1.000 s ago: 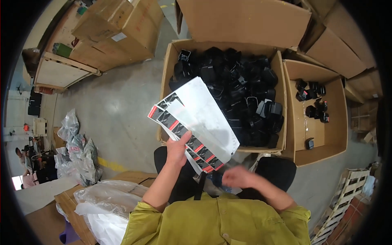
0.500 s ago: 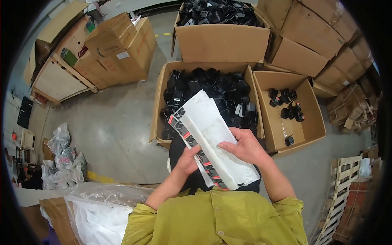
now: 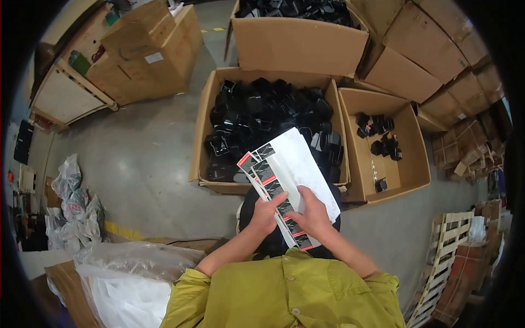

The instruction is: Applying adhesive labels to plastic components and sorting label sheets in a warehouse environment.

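A stack of white sheets (image 3: 299, 159) is held over my lap, tilted toward the upper left. Along its left side runs a column of black stickers (image 3: 266, 174) with red bands. My left hand (image 3: 266, 215) grips the lower left edge, thumb on top. Lower on the stack, my right hand (image 3: 313, 213) is closed on it, its thumb lying across the sticker column near the left thumb. Just beyond the sheets stands an open carton (image 3: 203, 134) filled with black plastic parts (image 3: 256, 106); the sheets cover part of it.
To the right, a smaller open carton (image 3: 411, 158) holds several black parts with red bits (image 3: 385, 145). Another full carton (image 3: 298, 46) stands behind. Stacked boxes (image 3: 421, 46) rise at far right, a wooden pallet (image 3: 442, 262) leans below them, and plastic bags (image 3: 76, 210) lie at left.
My right hand has moved left and down across the sheets, bringing its thumb onto the sticker column. More of the stickers now show. The view has shifted slightly.
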A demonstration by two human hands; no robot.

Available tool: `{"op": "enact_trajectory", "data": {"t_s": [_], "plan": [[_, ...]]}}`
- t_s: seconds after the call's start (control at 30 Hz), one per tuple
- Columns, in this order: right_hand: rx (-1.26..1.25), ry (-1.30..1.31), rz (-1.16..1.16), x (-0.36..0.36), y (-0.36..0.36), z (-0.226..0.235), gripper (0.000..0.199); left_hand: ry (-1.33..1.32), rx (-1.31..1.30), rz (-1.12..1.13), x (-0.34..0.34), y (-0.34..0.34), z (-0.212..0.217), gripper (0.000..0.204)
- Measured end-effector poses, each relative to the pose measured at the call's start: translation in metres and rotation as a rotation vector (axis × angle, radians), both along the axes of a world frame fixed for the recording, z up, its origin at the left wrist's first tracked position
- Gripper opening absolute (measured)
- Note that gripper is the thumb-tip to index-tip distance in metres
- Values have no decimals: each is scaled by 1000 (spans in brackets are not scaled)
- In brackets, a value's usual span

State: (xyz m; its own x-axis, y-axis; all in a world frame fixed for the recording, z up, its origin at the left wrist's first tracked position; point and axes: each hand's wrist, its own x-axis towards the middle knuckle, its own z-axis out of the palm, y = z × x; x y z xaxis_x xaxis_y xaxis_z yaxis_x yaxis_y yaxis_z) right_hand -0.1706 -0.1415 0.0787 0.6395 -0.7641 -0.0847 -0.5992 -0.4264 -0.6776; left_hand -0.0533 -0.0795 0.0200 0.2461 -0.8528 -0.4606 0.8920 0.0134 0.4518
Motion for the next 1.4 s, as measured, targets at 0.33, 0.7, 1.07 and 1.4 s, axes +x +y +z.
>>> {"op": "enact_trajectory", "data": {"t_s": [0.33, 0.7, 1.07, 1.4], "plan": [[1158, -633, -418, -31, -82, -37, 28, -55, 218, -165, 9, -31, -1, 40], [970, -840, -375, -79, -51, -35, 32, -226, 220, -139, 5, -12, -2, 36], [833, -314, 285, -60, 17, 23, 35, -142, -386, -237, -7, 48, -32, 40], [-246, -249, 264, -24, 34, -10, 28, -57, -264, -143, -6, 63, -54, 38]]}}
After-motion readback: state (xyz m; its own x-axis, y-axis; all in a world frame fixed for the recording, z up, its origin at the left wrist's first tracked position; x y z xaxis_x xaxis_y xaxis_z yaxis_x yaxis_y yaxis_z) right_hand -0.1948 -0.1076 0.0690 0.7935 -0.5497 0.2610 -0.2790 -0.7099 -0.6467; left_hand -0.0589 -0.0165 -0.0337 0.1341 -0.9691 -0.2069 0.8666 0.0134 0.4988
